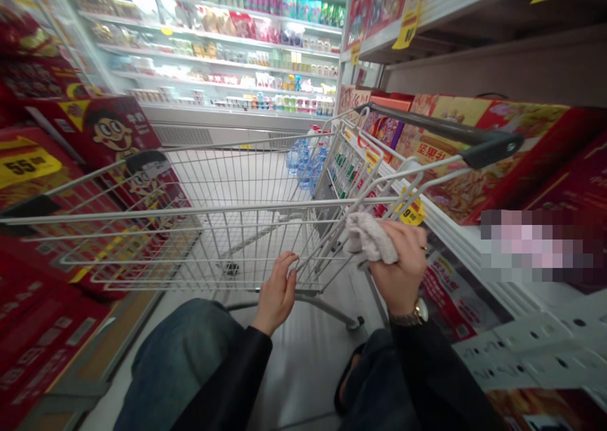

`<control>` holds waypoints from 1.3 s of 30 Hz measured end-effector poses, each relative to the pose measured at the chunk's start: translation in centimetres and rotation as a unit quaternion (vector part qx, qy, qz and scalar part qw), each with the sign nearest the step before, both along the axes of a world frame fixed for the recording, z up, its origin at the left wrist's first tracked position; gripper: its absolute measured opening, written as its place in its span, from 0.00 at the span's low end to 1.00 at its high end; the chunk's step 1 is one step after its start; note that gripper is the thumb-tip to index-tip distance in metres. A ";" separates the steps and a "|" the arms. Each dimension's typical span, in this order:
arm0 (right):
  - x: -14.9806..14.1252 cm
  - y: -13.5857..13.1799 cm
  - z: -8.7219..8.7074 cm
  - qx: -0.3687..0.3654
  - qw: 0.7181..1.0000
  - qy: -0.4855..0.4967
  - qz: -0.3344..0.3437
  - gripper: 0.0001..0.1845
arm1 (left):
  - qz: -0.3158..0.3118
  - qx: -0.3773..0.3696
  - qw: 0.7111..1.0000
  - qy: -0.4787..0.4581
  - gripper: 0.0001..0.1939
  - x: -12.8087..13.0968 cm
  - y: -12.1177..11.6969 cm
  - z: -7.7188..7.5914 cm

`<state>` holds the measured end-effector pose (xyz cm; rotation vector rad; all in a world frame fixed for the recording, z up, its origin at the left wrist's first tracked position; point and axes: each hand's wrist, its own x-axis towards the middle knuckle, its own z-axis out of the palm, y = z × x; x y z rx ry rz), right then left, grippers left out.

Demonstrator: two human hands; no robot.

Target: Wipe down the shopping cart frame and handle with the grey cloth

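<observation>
- Currently, right hand [403, 260] has fingers clamped on a pale cloth [370, 236], just beside the handle-end wires of the shopping cart [237, 210]; contact unclear.
- Left hand [277, 295]: fingers loosely curled, thumb slightly apart, near the cart's lower side; cannot tell if touching.
- Beyond the cart basket's mesh: large water bottles [308, 159] on the floor.
- Chilled case [227, 112]: rows of packets and tubs.
- Right shelf [502, 298]: upright gift boxes [450, 159].
- Left: stacked red cartons [42, 311].
</observation>
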<state>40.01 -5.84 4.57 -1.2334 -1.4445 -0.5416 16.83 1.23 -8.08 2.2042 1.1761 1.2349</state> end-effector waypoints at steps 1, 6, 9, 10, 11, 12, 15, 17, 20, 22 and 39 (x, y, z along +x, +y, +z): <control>0.0 0.1 0.2 0.005 1.000 0.006 -0.002 0.18 | 0.000 -0.001 1.000 0.001 0.18 0.0 0.0 0.0; -2.5 1.3 -3.4 -0.078 0.994 -0.054 0.063 0.20 | 0.000 0.000 1.000 0.000 0.18 0.1 0.1 0.3; -2.7 1.5 -4.3 -0.116 0.988 -0.068 0.078 0.25 | 0.002 0.000 1.000 -0.001 0.18 0.1 0.1 0.3; -2.3 1.4 -3.9 -0.105 0.990 -0.056 0.072 0.25 | 0.003 -0.001 1.000 -0.001 0.18 0.1 0.2 0.3; -1.8 1.2 -3.3 -0.082 0.994 -0.042 0.061 0.23 | 0.004 -0.001 1.000 -0.001 0.18 0.1 0.2 0.2; -1.3 1.0 -2.6 -0.056 0.997 -0.029 0.048 0.22 | 0.005 -0.001 1.000 -0.002 0.18 0.1 0.2 0.2; -0.5 0.8 -1.0 -0.008 1.000 -0.008 0.019 0.19 | 0.005 0.000 1.000 -0.005 0.18 0.2 0.1 0.1; -1.0 0.9 -1.1 -0.026 0.999 -0.008 0.029 0.18 | 0.006 0.002 1.000 -0.007 0.17 0.2 0.1 0.1; -2.6 1.3 -2.8 -0.123 0.990 -0.032 0.067 0.20 | 0.005 0.003 1.000 -0.006 0.18 0.3 0.2 0.1; -3.5 1.6 -4.0 -0.198 0.975 -0.055 0.088 0.21 | 0.003 0.004 1.000 -0.004 0.18 0.3 0.2 0.0; -3.5 1.6 -5.6 -0.139 0.987 -0.028 0.079 0.23 | 0.003 0.007 1.000 0.005 0.18 0.2 0.4 -0.2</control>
